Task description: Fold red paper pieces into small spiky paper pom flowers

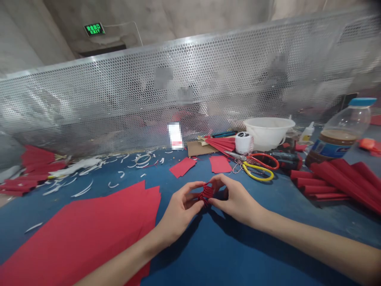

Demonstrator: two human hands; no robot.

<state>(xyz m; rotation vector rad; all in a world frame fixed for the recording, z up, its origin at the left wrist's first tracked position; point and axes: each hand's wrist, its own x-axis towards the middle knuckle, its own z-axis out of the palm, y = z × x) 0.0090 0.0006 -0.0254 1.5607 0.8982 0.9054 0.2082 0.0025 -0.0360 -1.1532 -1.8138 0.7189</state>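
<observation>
Between my two hands, just above the blue table, is a small red pleated paper (207, 192) with narrow, closely spaced folds. My left hand (182, 206) pinches its left side, thumb below and fingers above. On the other side, my right hand (233, 197) grips it the same way with thumb and fingertips. Part of the folded piece is hidden behind the fingertips. Large red paper sheets (98, 226) lie stacked to the left of my left forearm. Beyond my hands are two small stacks of red paper cards (182, 167).
Scissors (258, 167) with red and yellow handles lie beyond my right hand, near a white thread spool (243, 143) and a white bowl (268, 133). A bottle (339, 135) and rolled red paper (324, 182) are at right. Paper scraps (83, 190) litter the left; a perforated metal screen (125, 95) stands behind.
</observation>
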